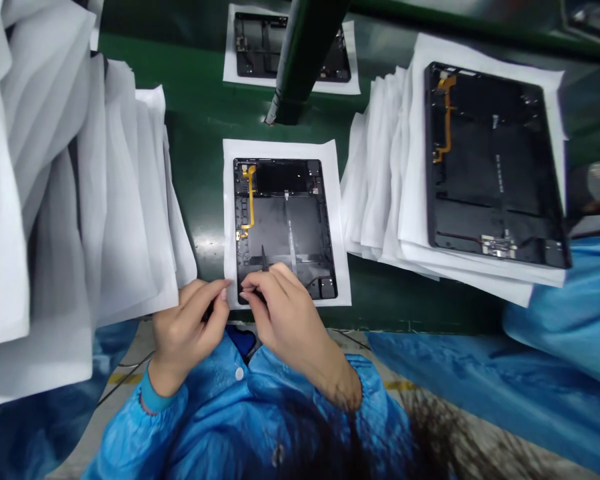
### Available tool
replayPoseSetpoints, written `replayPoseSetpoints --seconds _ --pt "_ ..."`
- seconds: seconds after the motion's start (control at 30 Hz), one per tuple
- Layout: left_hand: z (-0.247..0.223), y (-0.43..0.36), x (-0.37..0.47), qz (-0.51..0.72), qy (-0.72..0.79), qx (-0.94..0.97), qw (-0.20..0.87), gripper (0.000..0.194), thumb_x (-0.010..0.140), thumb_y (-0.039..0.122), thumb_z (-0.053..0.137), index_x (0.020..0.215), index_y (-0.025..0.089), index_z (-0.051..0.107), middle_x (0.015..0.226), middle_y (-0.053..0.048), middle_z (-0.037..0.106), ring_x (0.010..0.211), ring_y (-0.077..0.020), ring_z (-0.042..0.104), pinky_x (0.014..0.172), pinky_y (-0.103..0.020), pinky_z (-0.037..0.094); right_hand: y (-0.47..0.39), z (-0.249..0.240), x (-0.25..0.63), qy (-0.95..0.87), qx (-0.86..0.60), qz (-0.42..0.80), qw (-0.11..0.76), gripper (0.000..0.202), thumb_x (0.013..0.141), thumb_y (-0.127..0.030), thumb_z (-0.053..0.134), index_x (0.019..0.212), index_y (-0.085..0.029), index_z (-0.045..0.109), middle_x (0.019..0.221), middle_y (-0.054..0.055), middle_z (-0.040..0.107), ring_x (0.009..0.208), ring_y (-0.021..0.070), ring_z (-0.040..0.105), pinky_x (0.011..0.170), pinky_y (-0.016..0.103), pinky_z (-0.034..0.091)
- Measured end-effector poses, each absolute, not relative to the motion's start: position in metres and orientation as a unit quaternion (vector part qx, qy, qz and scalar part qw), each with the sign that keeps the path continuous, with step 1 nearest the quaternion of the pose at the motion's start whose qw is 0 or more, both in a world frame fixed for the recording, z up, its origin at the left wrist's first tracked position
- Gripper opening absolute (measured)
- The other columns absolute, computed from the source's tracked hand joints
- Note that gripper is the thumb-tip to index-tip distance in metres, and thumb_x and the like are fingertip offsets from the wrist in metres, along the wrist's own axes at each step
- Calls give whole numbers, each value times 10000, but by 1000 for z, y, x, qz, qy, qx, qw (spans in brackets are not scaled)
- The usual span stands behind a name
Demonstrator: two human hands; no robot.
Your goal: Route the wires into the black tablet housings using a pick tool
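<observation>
An opened tablet housing [270, 213], black inside with a yellow ribbon cable [251, 197] along its left, lies on a white foam sheet [344, 267] in front of me. My right hand [285, 307] is over its lower edge, thumb and forefinger pinched at the lower left corner. A thin dark pointed tool [264, 257], perhaps tweezers, sticks up from that hand's fingers. My left hand [193, 323] is at the sheet's lower left edge, beside the housing. Its thumb and forefinger are brought together; anything between them is too small to make out.
Stacked white foam sheets [125, 187] stand at the left. On the right, another housing [495, 167] tops a layered foam stack [380, 173]. A dark post [300, 67] rises behind, before a further housing [260, 47]. At far right a person's blue sleeve [575, 300] shows.
</observation>
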State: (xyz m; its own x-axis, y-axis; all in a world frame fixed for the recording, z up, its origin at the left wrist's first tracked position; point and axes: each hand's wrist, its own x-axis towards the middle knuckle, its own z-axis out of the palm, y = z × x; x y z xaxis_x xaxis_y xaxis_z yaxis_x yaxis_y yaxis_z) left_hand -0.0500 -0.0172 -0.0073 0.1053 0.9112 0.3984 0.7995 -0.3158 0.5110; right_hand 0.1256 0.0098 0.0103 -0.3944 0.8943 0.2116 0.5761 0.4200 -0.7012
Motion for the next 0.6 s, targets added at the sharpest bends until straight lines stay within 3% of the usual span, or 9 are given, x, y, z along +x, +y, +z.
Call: replayPoseSetpoints --seconds 0.37,0.6 --pt "-4 -17 -50 340 575 734 120 172 915 141 597 1026 212 707 789 21 715 691 -109 675 698 -207 521 20 8 131 -843 -418 236 244 253 855 35 428 956 -157 557 857 83 620 800 225 501 698 337 460" --pt "2 -15 -45 359 568 714 197 133 914 234 653 1027 231 724 863 1 737 715 -112 672 674 -217 548 13 3 129 -792 -428 254 354 159 952 -61 472 999 -207 516 846 52 623 758 197 511 652 315 467"
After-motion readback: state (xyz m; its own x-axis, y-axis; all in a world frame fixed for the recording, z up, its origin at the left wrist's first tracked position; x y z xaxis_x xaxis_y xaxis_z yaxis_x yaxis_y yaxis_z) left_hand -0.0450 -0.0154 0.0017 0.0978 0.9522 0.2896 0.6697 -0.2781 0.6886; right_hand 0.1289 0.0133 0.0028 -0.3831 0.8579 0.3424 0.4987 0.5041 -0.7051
